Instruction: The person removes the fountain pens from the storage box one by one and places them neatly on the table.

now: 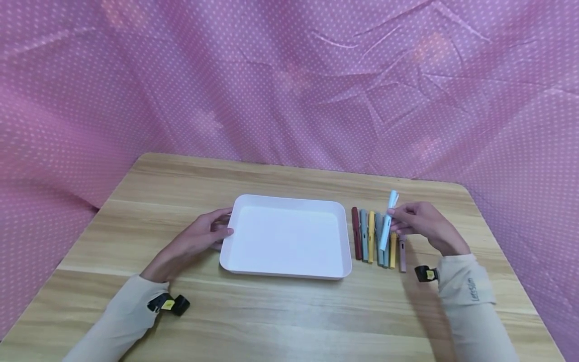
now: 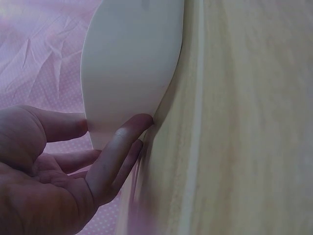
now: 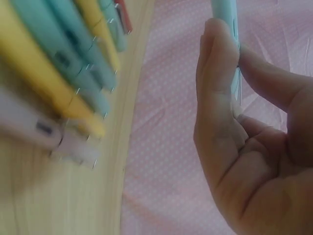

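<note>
My left hand (image 1: pixel 199 235) grips the left side of a shallow white tray (image 1: pixel 289 201), its thumb on the rim. In the left wrist view its fingertips reach the lower edge of the tray's wall (image 2: pixel 132 58). To the tray's right, my right hand (image 1: pixel 425 223) pinches a light blue pen (image 1: pixel 386 232) between thumb and fingers. That pen leans over a row of several capped pens on the table: a dark red pen (image 1: pixel 357 234), yellow and blue-green ones, and a pale purple pen (image 1: pixel 402 254) at the right end.
All this sits on a wooden table (image 1: pixel 289 322) with rounded far corners. A pink dotted cloth (image 1: pixel 271 90) hangs behind it and at both sides. Each wrist carries a small black camera, such as the left one (image 1: pixel 181 304).
</note>
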Tool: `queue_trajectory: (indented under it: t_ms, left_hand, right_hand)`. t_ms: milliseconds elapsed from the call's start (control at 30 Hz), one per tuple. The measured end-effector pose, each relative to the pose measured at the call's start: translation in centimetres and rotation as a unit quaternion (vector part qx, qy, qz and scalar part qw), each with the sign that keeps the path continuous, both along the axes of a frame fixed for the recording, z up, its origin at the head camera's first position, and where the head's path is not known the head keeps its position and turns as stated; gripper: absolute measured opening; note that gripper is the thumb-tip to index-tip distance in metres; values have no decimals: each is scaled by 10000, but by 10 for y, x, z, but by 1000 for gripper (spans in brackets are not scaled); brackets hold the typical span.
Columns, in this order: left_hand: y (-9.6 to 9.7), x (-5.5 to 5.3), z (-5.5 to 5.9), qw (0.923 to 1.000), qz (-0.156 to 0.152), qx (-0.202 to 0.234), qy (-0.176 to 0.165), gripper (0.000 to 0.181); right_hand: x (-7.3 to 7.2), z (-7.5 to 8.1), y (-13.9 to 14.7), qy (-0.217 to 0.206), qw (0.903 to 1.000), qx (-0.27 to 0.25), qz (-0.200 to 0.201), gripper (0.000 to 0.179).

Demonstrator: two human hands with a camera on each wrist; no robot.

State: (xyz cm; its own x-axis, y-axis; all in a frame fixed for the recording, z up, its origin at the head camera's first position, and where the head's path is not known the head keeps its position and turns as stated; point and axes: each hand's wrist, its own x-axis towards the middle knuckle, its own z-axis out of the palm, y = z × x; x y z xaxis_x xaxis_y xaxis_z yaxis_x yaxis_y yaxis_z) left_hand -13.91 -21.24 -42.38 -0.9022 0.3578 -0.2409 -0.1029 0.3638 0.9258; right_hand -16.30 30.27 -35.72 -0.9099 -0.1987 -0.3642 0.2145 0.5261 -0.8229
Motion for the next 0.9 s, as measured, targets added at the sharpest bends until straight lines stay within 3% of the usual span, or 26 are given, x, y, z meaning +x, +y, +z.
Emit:
queue_trajectory:
  t_ms: [633,900]
  left_hand:
    - [1,1,2,9995,154,171,-209,66]
    - [1,1,2,9998,125,77,-139,67]
  right_hand:
    - [5,-22,51,-164,9993,257,-226,54]
    - [6,-32,64,-330,9985,357,-267,49]
